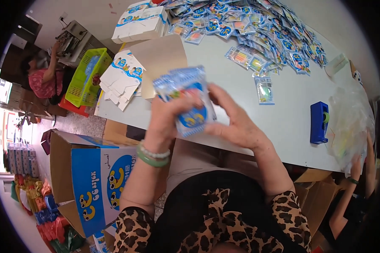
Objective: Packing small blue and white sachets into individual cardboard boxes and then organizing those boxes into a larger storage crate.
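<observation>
A stack of small blue-and-clear printed packets (191, 116) is held up over the front edge of the white table. My left hand (169, 114) grips the stack from its left side, thumb across the front packet. At the right side of the same stack, my right hand (238, 122) is curled round its edges, fingers partly hidden behind. Just beyond the stack stands an open cardboard box (166, 52), its inner side showing and partly covered by the packets. One single packet (264, 90) lies on the table to the right.
A large heap of packets (278, 36) covers the table's far side. Flat white cartons (122, 78) lie at left. A blue tape dispenser (318, 122) stands right, beside a plastic bag (350, 118) touched by another person's hands. A big blue carton (99, 177) stands open below left.
</observation>
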A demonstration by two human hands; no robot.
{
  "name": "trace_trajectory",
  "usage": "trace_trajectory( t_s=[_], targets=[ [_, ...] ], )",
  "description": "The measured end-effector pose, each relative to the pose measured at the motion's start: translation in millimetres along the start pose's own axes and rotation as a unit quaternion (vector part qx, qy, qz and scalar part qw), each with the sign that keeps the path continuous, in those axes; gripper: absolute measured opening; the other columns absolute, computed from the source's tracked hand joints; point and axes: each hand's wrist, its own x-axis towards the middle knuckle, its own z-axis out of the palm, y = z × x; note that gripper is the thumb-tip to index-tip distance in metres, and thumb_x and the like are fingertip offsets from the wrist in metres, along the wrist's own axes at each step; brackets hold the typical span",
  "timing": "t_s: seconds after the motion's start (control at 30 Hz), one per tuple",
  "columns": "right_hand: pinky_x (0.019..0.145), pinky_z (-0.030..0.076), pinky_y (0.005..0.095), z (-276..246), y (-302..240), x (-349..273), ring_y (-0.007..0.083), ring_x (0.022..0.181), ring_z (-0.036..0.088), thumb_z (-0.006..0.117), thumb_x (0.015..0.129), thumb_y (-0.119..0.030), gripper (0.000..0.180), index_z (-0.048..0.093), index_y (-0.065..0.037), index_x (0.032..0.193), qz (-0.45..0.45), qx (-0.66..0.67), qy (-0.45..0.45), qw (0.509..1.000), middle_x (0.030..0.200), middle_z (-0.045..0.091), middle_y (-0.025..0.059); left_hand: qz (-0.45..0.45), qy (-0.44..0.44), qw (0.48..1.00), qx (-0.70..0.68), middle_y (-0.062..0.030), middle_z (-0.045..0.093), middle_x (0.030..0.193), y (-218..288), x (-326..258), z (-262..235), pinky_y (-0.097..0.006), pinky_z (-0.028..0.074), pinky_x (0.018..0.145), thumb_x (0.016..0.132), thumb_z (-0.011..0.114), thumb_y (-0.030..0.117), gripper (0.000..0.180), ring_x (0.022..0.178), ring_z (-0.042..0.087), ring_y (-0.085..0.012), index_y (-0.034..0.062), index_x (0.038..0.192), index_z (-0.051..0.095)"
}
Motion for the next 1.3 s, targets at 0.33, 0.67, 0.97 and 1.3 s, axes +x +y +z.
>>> trace_trajectory(
  t_s=[0.33,0.67,0.97,1.3],
  targets=[
    [0.101,0.038,0.043,17,101,-5,0.0327,0.116,0.049,0.062,0.079,-0.006,0.039,0.053,-0.005,0.117,-0.017,-0.323,0.115,0.939,0.124,0.051,0.013,0.023,0.165,0.963,0.212,-0.0133,0.068,0.084,28,79,-62,-0.031,0.055,0.068,0.069,0.074,0.009,0.027,0.073,0.067,-0.0188,-0.0052,0.09,0.063],
    [0.098,0.038,0.0448,23,104,-8,0.0332,0.114,0.047,0.062,0.079,-0.005,0.024,0.056,-0.005,0.102,-0.07,-0.39,0.078,0.915,0.117,0.054,0.0109,-0.048,0.199,0.809,0.551,-0.0154,0.069,0.08,-4,92,-56,-0.03,0.054,0.061,0.063,0.08,0.026,0.044,0.066,0.067,-0.0188,-0.0066,0.09,0.065],
    [0.099,0.037,0.0445,23,108,-9,0.0328,0.114,0.047,0.062,0.079,-0.006,0.025,0.056,-0.005,0.103,-0.071,-0.406,0.079,0.907,0.118,0.053,0.011,-0.168,0.116,0.97,0.128,-0.014,0.069,0.084,-11,106,-81,-0.03,0.057,0.068,0.073,0.075,0.004,0.024,0.072,0.069,-0.0199,-0.0075,0.09,0.064],
    [0.099,0.037,0.0447,26,105,-10,0.0336,0.115,0.047,0.062,0.079,-0.006,0.025,0.055,-0.005,0.103,-0.074,-0.412,0.079,0.905,0.119,0.054,0.0121,-0.143,0.217,0.915,0.309,-0.0172,0.069,0.093,-9,99,-73,-0.031,0.057,0.067,0.076,0.078,0.018,0.04,0.078,0.069,-0.0228,-0.0108,0.098,0.062]
  ],
)
